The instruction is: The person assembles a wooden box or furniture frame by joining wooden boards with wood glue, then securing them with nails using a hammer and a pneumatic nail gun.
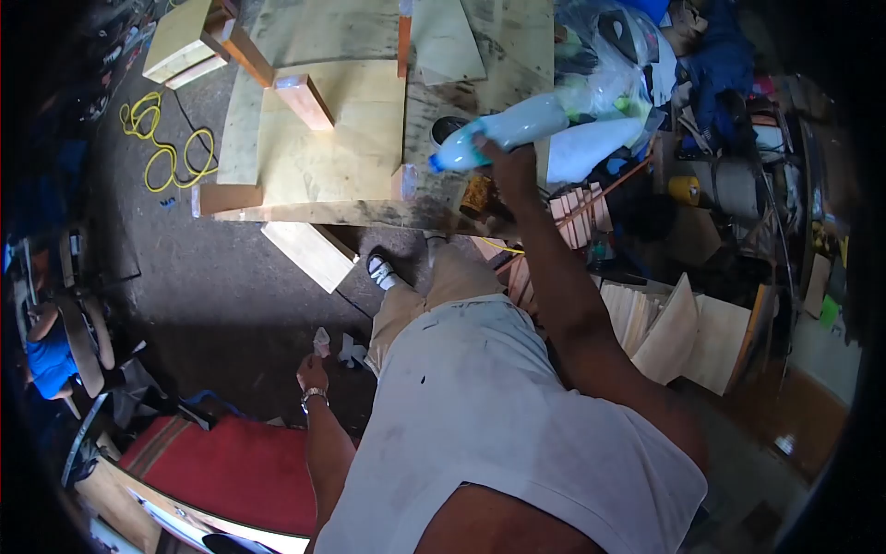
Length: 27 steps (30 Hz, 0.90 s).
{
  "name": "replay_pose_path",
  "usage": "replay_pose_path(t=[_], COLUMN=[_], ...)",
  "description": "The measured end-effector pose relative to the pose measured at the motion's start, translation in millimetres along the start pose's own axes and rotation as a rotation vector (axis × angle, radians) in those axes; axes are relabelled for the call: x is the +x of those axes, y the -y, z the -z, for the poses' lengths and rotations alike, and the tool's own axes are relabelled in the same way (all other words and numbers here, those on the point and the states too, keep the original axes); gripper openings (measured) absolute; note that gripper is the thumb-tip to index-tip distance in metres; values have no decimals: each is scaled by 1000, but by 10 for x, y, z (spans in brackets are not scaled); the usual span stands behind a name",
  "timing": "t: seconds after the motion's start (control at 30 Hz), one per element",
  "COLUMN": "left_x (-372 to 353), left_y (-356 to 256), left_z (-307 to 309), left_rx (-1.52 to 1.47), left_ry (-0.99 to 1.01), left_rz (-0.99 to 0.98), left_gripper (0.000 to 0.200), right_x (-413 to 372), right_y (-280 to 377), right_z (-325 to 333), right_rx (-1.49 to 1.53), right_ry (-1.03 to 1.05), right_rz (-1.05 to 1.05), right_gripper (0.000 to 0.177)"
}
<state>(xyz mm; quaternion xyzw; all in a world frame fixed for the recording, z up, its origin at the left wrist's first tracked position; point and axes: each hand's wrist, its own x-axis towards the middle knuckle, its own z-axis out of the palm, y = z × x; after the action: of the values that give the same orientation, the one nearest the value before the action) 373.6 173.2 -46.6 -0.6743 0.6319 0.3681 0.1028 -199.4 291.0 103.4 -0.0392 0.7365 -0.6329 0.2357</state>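
My right hand (512, 171) is wrapped round a large plastic bottle (517, 122) with pale bluish-white contents. Its blue cap (435, 163) points left, and the bottle lies nearly level above the right side of a stained plywood worktable (323, 213). Partly behind the bottle is a round dark-rimmed container (447, 126); a brown jar-like container (476, 196) stands just below it. Low at my left side, my left hand (312, 373) has its fingers closed at a small pale pink thing (321, 343), whose kind I cannot make out.
A wooden panel with short legs (332, 138) rests on the worktable. Clear plastic bags (618, 55) crowd its right side. Stacked wooden boards (646, 319) stand right of me. Yellow cord (159, 148) coils on the floor at left; a red padded surface (231, 466) is at lower left.
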Motion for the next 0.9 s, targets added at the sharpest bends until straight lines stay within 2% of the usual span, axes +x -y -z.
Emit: replay_pose_path(t=[0.1,0.13,0.17,0.23,0.33,0.37,0.43,0.53,0.6,0.63,0.67,0.77,0.8,0.87,0.9], left_x=[-115,-162,-192,-482,-838,-955,-1192,-1515,-1590,-1696,-1707,-1706,-1647,-1380,-1147], left_y=[33,50,19,-351,-456,-487,-586,-745,-1137,-1298,-1181,-1340,-1339,-1057,-764], left_z=[84,92,60,96,-48,-127,-218,-282,-263,-230,-217,-240,-249,-295,-383], left_rx=[111,89,70,96,122,119,195,195,237,253,281,159,113,147,220], left_ry=[-37,-39,-37,-23,35,38,127,146,206,231,256,160,139,166,158], left_rz=[-46,-33,-26,46,86,135,148,129,269,365,279,320,304,165,-90], left_gripper=[35,37,38,40,39,39,37,35,35,35,41,38,36,32,31], right_x=[826,1100,1227,1730,2171,2351,2695,3021,3142,3380,3433,3300,3158,2755,2521], right_y=[-696,-1006,-1043,-1580,-1604,-1698,-1868,-1983,-1939,-2244,-2316,-2484,-2343,-2118,-2053], right_z=[558,718,757,986,1075,1104,1129,1095,1077,1169,1217,1376,1370,1466,1560], right_rx=[306,438,501,520,245,212,143,125,77,149,197,135,99,42,18], right_ry=[-136,-130,-180,-191,-229,-228,-208,-216,-216,-139,-86,-73,-123,-162,-146], right_rz=[-439,-490,-521,-550,-655,-663,-665,-629,-537,-564,-541,-364,-365,-336,-310], right_gripper=[44,44,42,42,44,44,44,44,43,43,43,38,36,34,33])
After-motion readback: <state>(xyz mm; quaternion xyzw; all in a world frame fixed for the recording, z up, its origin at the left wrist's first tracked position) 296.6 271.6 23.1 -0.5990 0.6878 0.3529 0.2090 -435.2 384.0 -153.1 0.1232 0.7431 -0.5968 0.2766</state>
